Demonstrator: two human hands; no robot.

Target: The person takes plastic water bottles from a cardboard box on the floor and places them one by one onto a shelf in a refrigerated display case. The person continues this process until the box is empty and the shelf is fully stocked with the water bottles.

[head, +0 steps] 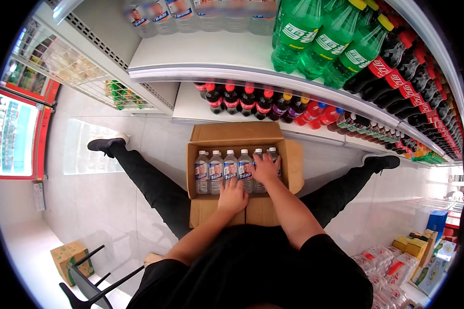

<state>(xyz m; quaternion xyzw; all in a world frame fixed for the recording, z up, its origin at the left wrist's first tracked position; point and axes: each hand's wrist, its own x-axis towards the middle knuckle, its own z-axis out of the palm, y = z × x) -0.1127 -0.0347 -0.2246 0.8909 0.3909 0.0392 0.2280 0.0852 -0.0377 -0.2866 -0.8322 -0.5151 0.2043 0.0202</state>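
An open cardboard box (236, 133) stands on the floor between my spread legs, its flaps folded outward. Several clear plastic bottles (216, 174) with white caps and blue labels stand upright inside it. My left hand (233, 196) rests at the box's near edge, fingertips against the lower part of the middle bottles. Farther right, my right hand (266, 168) lies over the bottles at the right end, its fingers spread near their caps. Whether either hand grips a bottle is not clear. Similar bottles (185, 17) stand in a row on the shelf ahead.
A white shelf edge (216, 73) crosses in front, with green soda bottles (297, 38) at right and cola bottles (230, 98) on the lower shelf. A black chair (87, 284) and a closed carton (71, 258) stand behind left; wrapped bottle packs (386, 266) lie behind right.
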